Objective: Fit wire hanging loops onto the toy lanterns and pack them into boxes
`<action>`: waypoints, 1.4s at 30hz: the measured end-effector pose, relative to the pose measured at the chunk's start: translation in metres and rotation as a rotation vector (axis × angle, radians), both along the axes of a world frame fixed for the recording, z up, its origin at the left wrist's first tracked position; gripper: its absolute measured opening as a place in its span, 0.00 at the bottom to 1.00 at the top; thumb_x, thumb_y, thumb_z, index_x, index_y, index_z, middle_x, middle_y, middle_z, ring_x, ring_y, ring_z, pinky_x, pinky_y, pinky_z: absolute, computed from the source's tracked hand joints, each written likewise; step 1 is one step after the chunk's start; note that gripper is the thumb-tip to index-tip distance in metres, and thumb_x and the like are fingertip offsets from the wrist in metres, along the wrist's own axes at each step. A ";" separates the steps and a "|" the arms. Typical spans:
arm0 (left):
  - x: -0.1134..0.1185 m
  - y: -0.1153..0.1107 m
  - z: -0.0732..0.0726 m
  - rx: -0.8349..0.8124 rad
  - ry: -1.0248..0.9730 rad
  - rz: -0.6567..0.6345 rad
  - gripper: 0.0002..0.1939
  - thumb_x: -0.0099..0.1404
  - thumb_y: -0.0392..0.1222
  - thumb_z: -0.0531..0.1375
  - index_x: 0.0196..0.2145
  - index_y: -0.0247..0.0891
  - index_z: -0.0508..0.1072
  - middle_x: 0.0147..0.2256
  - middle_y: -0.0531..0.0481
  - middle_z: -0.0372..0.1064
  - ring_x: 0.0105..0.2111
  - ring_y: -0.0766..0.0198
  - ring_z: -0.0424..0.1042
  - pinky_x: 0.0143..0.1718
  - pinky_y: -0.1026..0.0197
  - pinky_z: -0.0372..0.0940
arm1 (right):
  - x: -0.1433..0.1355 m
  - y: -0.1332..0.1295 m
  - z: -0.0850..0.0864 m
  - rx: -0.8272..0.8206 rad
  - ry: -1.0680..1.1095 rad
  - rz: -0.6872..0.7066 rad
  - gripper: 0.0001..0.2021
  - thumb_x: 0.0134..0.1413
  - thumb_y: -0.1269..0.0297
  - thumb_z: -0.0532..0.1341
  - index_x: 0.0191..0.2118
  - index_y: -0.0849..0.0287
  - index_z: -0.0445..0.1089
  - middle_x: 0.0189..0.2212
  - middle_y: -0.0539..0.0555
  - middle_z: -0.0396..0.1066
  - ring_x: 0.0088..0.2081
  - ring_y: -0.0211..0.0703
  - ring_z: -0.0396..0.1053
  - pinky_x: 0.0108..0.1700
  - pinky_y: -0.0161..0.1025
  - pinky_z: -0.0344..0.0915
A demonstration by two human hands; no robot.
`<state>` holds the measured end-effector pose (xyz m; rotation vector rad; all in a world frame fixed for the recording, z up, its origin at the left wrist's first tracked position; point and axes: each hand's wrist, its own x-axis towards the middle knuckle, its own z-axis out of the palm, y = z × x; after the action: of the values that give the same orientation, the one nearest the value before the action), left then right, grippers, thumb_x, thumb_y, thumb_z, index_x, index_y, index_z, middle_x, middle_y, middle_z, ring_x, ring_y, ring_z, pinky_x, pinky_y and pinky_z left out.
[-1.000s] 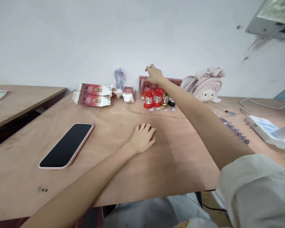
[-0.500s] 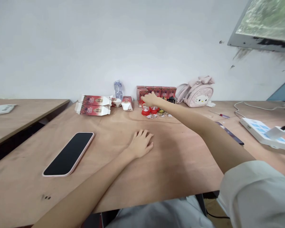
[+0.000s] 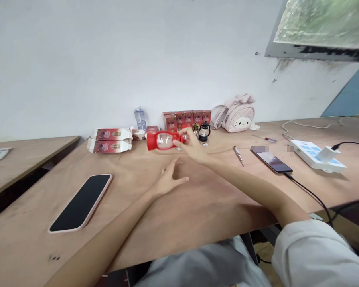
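A small red lantern (image 3: 164, 140) with a clear body lies sideways in the fingers of my right hand (image 3: 192, 146), lifted over the table. Its top end is partly hidden by my fingers. My left hand (image 3: 169, 179) is on the table below it, thumb and fingers apart, holding nothing. Just beyond my right hand stand a black lantern (image 3: 204, 132) and a gold-coloured lantern (image 3: 195, 128), partly covered. Behind them, several red printed boxes (image 3: 188, 116) are lined up against the wall.
Flattened red-and-white cartons (image 3: 112, 146) and a water bottle (image 3: 140, 118) are at the back left. A pink-cased phone (image 3: 82, 202) lies front left. To the right are a pink bag (image 3: 238, 118), a screwdriver (image 3: 238, 156), a cabled phone (image 3: 272, 160) and a power strip (image 3: 309, 153).
My right hand has come back from the row of boxes with the red lantern in it. My left hand has turned onto its side. The view has shifted right.
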<state>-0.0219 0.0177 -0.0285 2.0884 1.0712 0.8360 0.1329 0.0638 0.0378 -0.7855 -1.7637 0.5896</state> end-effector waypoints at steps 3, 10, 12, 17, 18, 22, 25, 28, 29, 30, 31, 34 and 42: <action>0.000 0.008 -0.003 -0.182 -0.396 0.013 0.37 0.53 0.55 0.64 0.56 0.37 0.61 0.56 0.39 0.64 0.58 0.50 0.61 0.59 0.46 0.54 | -0.010 -0.008 -0.032 -0.201 0.132 0.178 0.21 0.45 0.46 0.63 0.34 0.53 0.53 0.34 0.49 0.62 0.36 0.41 0.66 0.40 0.41 0.67; -0.007 0.020 0.000 -0.425 -1.020 0.218 0.20 0.51 0.51 0.66 0.37 0.40 0.67 0.39 0.51 0.72 0.42 0.61 0.72 0.43 0.58 0.68 | -0.031 -0.006 -0.070 -0.343 0.176 0.271 0.24 0.40 0.45 0.67 0.30 0.54 0.53 0.32 0.46 0.63 0.36 0.39 0.66 0.43 0.40 0.66; -0.008 0.021 0.002 -0.426 -1.070 0.274 0.19 0.48 0.45 0.69 0.34 0.39 0.66 0.34 0.54 0.71 0.37 0.65 0.72 0.38 0.62 0.68 | -0.031 -0.005 -0.077 -0.351 0.133 0.224 0.21 0.45 0.45 0.63 0.32 0.54 0.55 0.33 0.47 0.64 0.37 0.39 0.67 0.44 0.40 0.66; -0.008 0.022 0.006 -0.415 -1.129 0.329 0.20 0.45 0.41 0.70 0.32 0.38 0.65 0.31 0.55 0.69 0.33 0.66 0.71 0.34 0.61 0.68 | -0.024 0.014 -0.075 -0.226 -0.203 -0.132 0.13 0.65 0.56 0.44 0.41 0.56 0.60 0.41 0.55 0.69 0.45 0.41 0.67 0.51 0.42 0.63; -0.008 0.022 0.007 -0.424 -1.136 0.342 0.21 0.45 0.41 0.70 0.33 0.38 0.65 0.31 0.55 0.69 0.33 0.66 0.71 0.34 0.61 0.68 | -0.024 0.019 -0.073 -0.184 -0.349 -0.228 0.13 0.66 0.60 0.43 0.43 0.58 0.61 0.44 0.58 0.69 0.48 0.43 0.67 0.52 0.43 0.62; -0.009 0.023 0.008 -0.453 -1.141 0.344 0.20 0.44 0.40 0.71 0.32 0.37 0.66 0.30 0.55 0.70 0.32 0.66 0.71 0.34 0.61 0.68 | -0.030 0.036 -0.069 -0.106 -0.758 -0.383 0.14 0.62 0.66 0.50 0.50 0.67 0.62 0.51 0.68 0.65 0.55 0.51 0.61 0.59 0.51 0.54; -0.009 0.023 0.008 -0.476 -1.146 0.338 0.19 0.44 0.39 0.71 0.31 0.37 0.67 0.30 0.54 0.70 0.32 0.65 0.72 0.33 0.62 0.68 | -0.036 0.036 -0.072 -0.137 -0.790 -0.390 0.18 0.62 0.62 0.50 0.51 0.70 0.63 0.53 0.71 0.64 0.58 0.55 0.57 0.60 0.55 0.51; -0.008 0.024 0.007 -0.486 -1.159 0.342 0.17 0.45 0.38 0.70 0.31 0.37 0.68 0.30 0.53 0.71 0.31 0.65 0.72 0.32 0.63 0.68 | -0.039 0.028 -0.077 -0.128 -0.854 -0.383 0.21 0.63 0.59 0.49 0.55 0.68 0.61 0.57 0.70 0.60 0.60 0.57 0.55 0.61 0.56 0.50; -0.008 0.024 0.007 -0.491 -1.164 0.344 0.16 0.46 0.37 0.70 0.31 0.37 0.69 0.30 0.53 0.72 0.31 0.65 0.72 0.32 0.63 0.68 | -0.040 0.023 -0.078 -0.118 -0.880 -0.371 0.21 0.63 0.59 0.48 0.56 0.67 0.61 0.58 0.69 0.58 0.60 0.57 0.54 0.61 0.55 0.50; -0.008 0.024 0.007 -0.497 -1.169 0.348 0.15 0.46 0.37 0.69 0.31 0.37 0.69 0.30 0.53 0.72 0.31 0.65 0.72 0.33 0.63 0.68 | -0.040 0.019 -0.078 -0.108 -0.903 -0.354 0.21 0.63 0.59 0.48 0.56 0.66 0.60 0.59 0.68 0.57 0.61 0.57 0.53 0.60 0.54 0.51; -0.008 0.024 0.007 -0.505 -1.174 0.351 0.14 0.47 0.37 0.69 0.31 0.37 0.69 0.30 0.53 0.72 0.31 0.65 0.72 0.33 0.63 0.68 | -0.040 0.015 -0.078 -0.100 -0.919 -0.336 0.21 0.62 0.60 0.48 0.57 0.65 0.60 0.60 0.66 0.56 0.61 0.57 0.53 0.60 0.53 0.53; -0.008 0.024 0.009 -0.520 -1.187 0.360 0.13 0.49 0.37 0.68 0.31 0.36 0.69 0.29 0.53 0.72 0.32 0.65 0.73 0.33 0.63 0.69 | -0.041 0.004 -0.077 -0.093 -0.917 -0.305 0.20 0.61 0.63 0.49 0.57 0.62 0.61 0.59 0.63 0.58 0.61 0.58 0.54 0.57 0.52 0.56; -0.010 0.024 0.009 -0.527 -1.192 0.362 0.13 0.49 0.37 0.68 0.31 0.36 0.69 0.30 0.53 0.72 0.30 0.66 0.72 0.32 0.62 0.68 | -0.032 0.006 -0.075 -0.011 -0.707 -0.443 0.25 0.56 0.70 0.52 0.59 0.67 0.54 0.61 0.69 0.50 0.58 0.56 0.57 0.55 0.51 0.58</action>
<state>-0.0320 0.0418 -0.0193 0.6866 0.8115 1.4759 0.1011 0.0702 -0.0376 -1.4661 -2.1047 0.0072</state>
